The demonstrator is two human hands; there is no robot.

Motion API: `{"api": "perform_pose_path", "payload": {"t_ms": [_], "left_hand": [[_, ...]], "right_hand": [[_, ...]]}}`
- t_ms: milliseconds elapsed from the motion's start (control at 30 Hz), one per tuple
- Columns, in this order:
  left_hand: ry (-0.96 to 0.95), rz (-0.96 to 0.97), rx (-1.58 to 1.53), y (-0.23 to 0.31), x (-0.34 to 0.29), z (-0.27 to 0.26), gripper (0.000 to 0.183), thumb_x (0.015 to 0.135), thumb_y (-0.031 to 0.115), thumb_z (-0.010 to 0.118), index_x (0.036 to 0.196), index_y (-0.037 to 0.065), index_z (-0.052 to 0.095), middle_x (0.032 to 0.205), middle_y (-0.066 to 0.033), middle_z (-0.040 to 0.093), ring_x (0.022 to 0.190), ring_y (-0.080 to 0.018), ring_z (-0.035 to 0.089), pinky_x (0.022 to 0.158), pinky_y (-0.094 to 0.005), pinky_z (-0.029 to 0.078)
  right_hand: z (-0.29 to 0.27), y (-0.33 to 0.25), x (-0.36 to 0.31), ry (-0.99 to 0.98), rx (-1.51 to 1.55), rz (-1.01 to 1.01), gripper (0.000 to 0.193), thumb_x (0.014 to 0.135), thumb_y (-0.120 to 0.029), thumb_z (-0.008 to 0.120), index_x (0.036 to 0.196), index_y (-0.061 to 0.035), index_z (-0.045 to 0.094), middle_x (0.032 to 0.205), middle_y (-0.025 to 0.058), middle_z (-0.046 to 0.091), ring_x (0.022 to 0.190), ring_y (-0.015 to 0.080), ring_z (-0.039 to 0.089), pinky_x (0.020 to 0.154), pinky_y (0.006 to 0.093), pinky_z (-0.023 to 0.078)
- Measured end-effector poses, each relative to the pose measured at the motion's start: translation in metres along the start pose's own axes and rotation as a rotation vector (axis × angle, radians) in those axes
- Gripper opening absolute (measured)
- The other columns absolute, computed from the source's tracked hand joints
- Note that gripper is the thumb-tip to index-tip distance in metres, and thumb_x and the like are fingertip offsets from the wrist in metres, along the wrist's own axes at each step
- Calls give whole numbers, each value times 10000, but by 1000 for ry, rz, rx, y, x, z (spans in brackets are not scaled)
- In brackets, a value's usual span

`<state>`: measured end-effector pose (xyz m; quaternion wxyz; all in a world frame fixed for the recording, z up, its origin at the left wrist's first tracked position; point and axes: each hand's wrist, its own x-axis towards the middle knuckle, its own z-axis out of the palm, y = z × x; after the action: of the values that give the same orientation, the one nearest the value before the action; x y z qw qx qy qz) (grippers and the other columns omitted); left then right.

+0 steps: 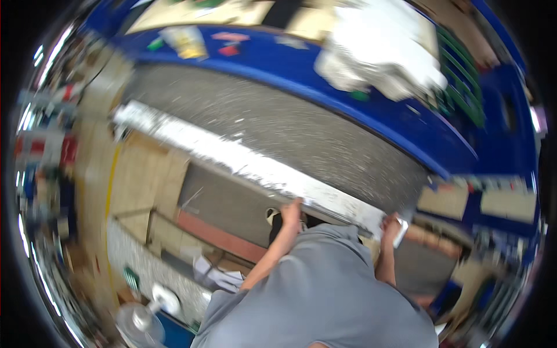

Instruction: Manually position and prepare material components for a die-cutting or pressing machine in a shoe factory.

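A long white board [243, 162] with a chipped, rough edge runs from far left to near right, in front of a grey speckled slab [301, 127]. The left hand [292, 210] grips its near edge, fingers curled on it. The right hand [393, 225] is shut around a small white thing [401, 231] at the board's right end. A blue edge [348, 98] curves behind, with white cloth [383, 52] piled on it.
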<state>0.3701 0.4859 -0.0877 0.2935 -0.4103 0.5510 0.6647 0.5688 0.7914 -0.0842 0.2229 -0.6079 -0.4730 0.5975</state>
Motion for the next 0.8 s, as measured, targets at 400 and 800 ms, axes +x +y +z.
{"api": "perform_pose_path", "payload": {"t_ms": [400,800], "left_hand": [[-22,223,-252,18,-24,-4,294,717,81,645,974,45,507,802,-32,565,687,-149,532,568,-298,423],[-390,45,49,49,-34,-101,244,886,215,621,1051,49,553,902,-61,633,763,-148,646,673,-279,538]], "right_hand": [[25,-28,-7,-68,6,54,367,949,-333,537,682,-82,523,573,11,504,479,114,446,450,257,390],[34,-23,-4,95,63,106,262,925,-297,501,711,-147,511,565,-19,477,418,101,393,372,230,331]]}}
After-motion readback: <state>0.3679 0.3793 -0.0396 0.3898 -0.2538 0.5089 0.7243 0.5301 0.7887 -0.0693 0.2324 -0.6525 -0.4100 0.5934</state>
